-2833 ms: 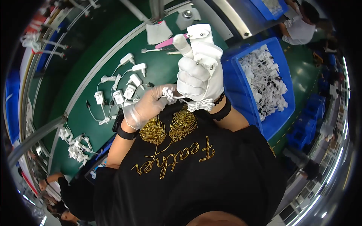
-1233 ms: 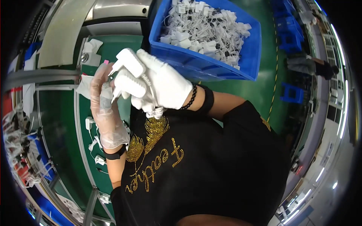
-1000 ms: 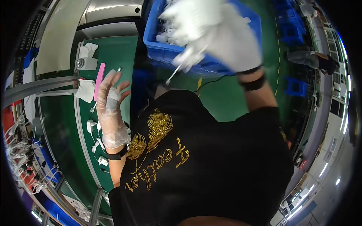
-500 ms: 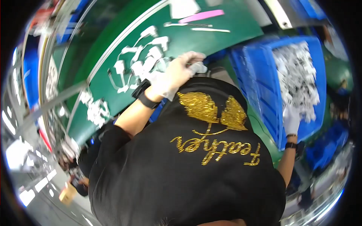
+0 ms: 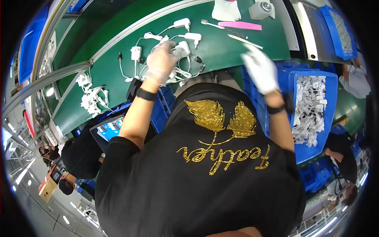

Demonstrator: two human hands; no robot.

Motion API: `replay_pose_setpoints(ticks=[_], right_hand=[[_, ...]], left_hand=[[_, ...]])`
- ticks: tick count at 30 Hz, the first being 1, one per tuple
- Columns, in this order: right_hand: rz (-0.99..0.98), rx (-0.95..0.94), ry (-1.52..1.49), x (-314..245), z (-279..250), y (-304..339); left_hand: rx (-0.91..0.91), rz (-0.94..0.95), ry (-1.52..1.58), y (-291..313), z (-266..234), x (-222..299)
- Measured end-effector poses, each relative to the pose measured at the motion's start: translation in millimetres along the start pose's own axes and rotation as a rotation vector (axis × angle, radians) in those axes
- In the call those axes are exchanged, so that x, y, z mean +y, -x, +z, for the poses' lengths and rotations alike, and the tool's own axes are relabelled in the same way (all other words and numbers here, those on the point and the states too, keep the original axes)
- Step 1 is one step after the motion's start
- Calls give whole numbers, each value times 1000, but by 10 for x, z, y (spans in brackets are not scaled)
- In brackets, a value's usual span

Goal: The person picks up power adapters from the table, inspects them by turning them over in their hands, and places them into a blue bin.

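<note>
Several white power adapters with coiled cables lie on the green table, among them one adapter (image 5: 193,37) at the far side and another upright one (image 5: 136,53) at the left. My left hand (image 5: 161,59), in a pale glove, is over the cables beside a nearer adapter (image 5: 182,48). Its fingers bend downward and are blurred, so whether they grip anything is unclear. My right hand (image 5: 260,69), in a white glove, hovers at the table's right edge with fingers stretched toward a thin white stick (image 5: 245,41). Nothing shows in it.
A blue bin (image 5: 294,118) full of bagged white items stands at my right. Far on the table are a pink strip (image 5: 241,25), a toothbrush (image 5: 212,24), a white cloth (image 5: 226,10) and a bottle (image 5: 260,10). More adapters (image 5: 92,98) are heaped left. People work on both sides.
My right hand has come out of the blue bin and moved up-left to the table edge. My left hand has moved left, from in front of my body to over the adapters.
</note>
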State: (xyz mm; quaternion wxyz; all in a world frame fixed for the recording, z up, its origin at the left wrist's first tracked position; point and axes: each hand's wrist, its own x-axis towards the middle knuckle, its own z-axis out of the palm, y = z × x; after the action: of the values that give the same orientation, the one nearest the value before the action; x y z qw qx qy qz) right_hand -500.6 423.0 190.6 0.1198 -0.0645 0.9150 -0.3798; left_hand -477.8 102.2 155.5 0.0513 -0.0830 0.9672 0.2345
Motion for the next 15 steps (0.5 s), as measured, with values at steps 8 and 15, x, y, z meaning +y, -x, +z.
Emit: replay_pose_setpoints(ticks=[8,15], right_hand=[[-366,-116,704,-532,1695,-1366],[-354,-113,693,-330,1435,-1364]], left_hand=[[-101,131,-629,-237,498,128],[35,99,253,-134,255,-88]])
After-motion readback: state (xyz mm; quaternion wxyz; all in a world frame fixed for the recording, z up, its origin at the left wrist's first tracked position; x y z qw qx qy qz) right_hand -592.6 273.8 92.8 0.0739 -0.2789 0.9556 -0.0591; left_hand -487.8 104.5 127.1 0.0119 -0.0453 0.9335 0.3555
